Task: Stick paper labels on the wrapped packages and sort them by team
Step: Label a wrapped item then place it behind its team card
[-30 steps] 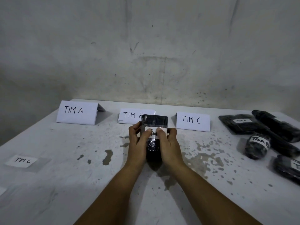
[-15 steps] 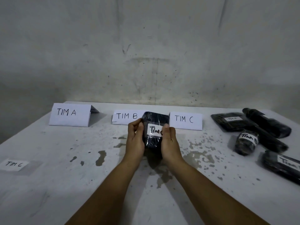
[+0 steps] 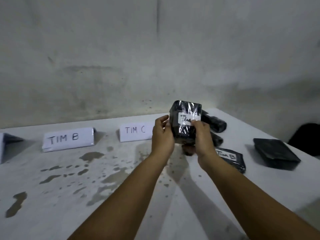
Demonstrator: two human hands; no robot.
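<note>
Both hands hold a black wrapped package (image 3: 186,125) above the table (image 3: 86,179). The left hand (image 3: 162,135) has a curled grip on its side. The right hand (image 3: 201,137) grips the other side, thumb on its paper label (image 3: 186,120).

1. A black wrapped package (image 3: 186,125) is held above the table (image 3: 69,196) by the left hand (image 3: 162,135) and right hand (image 3: 201,138); its paper label (image 3: 187,120) is pressed by the right thumb.
2. Cards marked TIM B (image 3: 68,139) and TIM C (image 3: 136,132) are stood behind.

A white tabletop (image 3: 52,196) blotched with dark stains stands against a scuffed grey concrete wall (image 3: 121,58). A dark object (image 3: 306,137) sits beyond its right edge.
</note>
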